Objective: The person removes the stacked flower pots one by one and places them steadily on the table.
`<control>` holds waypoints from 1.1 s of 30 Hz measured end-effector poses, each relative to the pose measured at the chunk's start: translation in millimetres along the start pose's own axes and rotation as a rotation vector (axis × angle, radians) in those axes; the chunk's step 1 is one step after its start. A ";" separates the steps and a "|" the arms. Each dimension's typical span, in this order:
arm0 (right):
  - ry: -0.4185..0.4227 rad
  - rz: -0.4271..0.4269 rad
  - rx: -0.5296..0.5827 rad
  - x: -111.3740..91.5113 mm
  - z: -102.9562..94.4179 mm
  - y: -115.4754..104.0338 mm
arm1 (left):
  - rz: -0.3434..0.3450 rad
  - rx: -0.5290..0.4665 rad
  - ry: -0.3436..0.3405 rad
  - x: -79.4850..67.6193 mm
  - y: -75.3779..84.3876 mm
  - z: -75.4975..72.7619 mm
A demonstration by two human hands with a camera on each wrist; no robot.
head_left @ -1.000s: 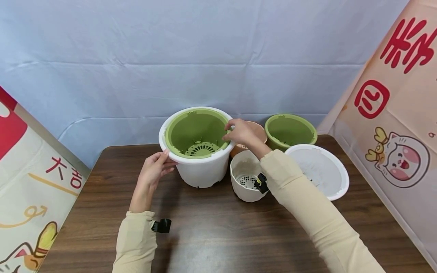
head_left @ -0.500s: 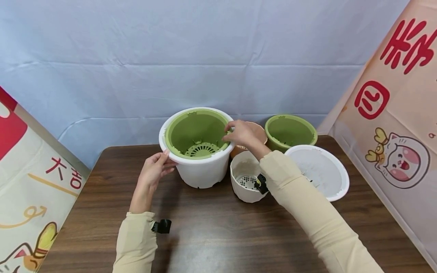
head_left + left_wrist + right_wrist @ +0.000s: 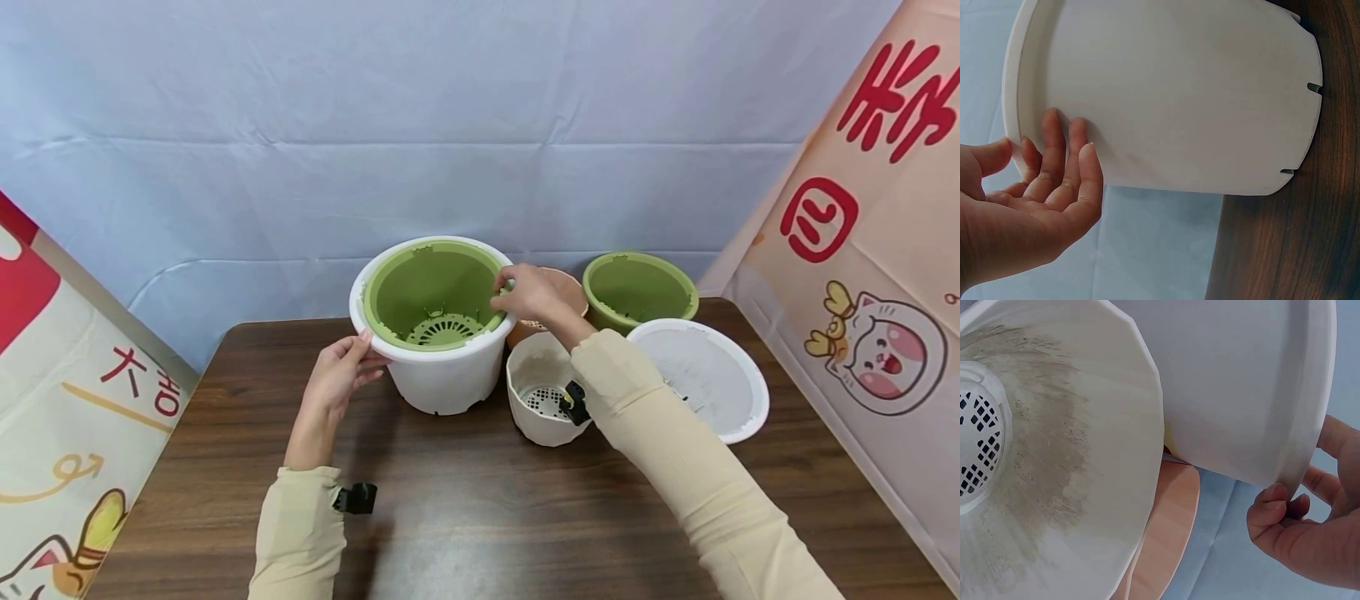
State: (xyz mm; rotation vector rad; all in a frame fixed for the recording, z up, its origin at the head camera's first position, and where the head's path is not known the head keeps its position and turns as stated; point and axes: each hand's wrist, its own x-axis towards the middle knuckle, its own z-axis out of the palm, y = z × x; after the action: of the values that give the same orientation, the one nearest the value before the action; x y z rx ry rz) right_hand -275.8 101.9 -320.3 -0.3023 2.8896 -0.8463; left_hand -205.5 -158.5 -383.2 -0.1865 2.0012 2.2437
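Observation:
A large white flower pot [image 3: 448, 383] stands upright near the back of the table. Nested inside it is a green flower pot [image 3: 427, 283] with a slotted bottom. My left hand [image 3: 339, 372] pinches the white pot's rim at the front left, thumb on the rim and fingers under it, as the left wrist view shows. On the opposite side my right hand [image 3: 531, 293] grips the rim, thumb and fingertips over the edge next to the green pot. In the right wrist view, curled fingers [image 3: 1266, 519] hold the rim from below.
A small off-white pot [image 3: 542, 429] with a perforated bottom stands under my right forearm. Behind it are an orange pot [image 3: 564, 287] and another green pot [image 3: 637, 287]. A round white dish [image 3: 705, 367] lies at the right of the wooden table [image 3: 465, 517]. Cloth hangs behind.

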 end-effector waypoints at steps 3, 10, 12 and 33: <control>0.006 -0.006 -0.020 0.4 -0.1 -0.7 | -0.001 -0.001 0.001 0.0 0.1 0.0; -0.014 0.018 0.020 0.1 -1.0 -0.8 | -0.005 0.001 0.007 0.1 0.9 0.2; -0.019 0.018 0.032 -0.5 -1.2 -1.2 | -0.006 0.008 0.005 0.2 0.8 0.2; 0.000 -0.005 -0.005 -1.4 -4.8 -3.3 | -0.002 0.011 0.001 0.8 2.2 0.0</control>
State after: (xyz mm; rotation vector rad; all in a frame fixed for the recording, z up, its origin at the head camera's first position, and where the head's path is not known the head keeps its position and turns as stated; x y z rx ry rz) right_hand -274.7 102.0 -314.4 -0.3101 2.8928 -0.8402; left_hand -206.7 -158.8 -381.2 -0.1882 2.0128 2.2315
